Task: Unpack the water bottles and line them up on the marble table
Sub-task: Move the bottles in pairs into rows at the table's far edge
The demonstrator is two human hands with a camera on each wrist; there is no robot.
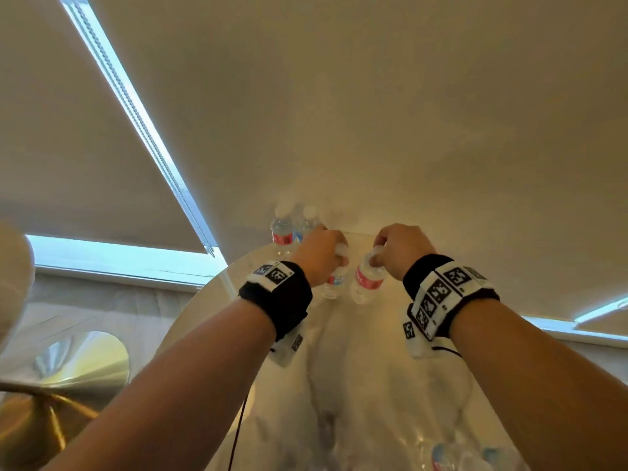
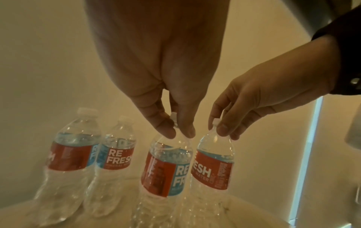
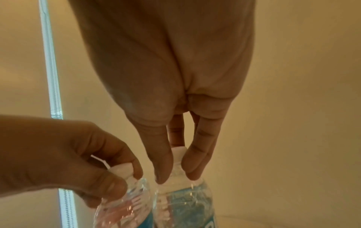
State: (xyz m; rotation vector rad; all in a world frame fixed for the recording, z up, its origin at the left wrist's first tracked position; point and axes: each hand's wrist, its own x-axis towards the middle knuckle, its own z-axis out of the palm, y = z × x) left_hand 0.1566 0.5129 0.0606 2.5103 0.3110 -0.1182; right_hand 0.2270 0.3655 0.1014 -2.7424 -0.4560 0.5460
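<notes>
Each hand holds a clear water bottle with a red and blue label by its neck, over the far part of the marble table (image 1: 356,368). My left hand (image 1: 339,253) (image 2: 181,134) pinches the left bottle (image 1: 334,282) (image 2: 166,166) just under its white cap. My right hand (image 1: 375,256) (image 3: 174,177) pinches the right bottle (image 1: 368,280) (image 3: 183,200) around its cap. The two held bottles are side by side, nearly touching. Whether their bases touch the table I cannot tell. Two more bottles (image 1: 282,232) (image 2: 72,154) stand upright to their left by the far edge.
A cream wall rises right behind the table's far edge. More bottles in clear wrap (image 1: 458,457) lie at the near edge. A window with a roller blind (image 1: 102,164) is on the left, and a brass lamp base (image 1: 68,368) sits below it.
</notes>
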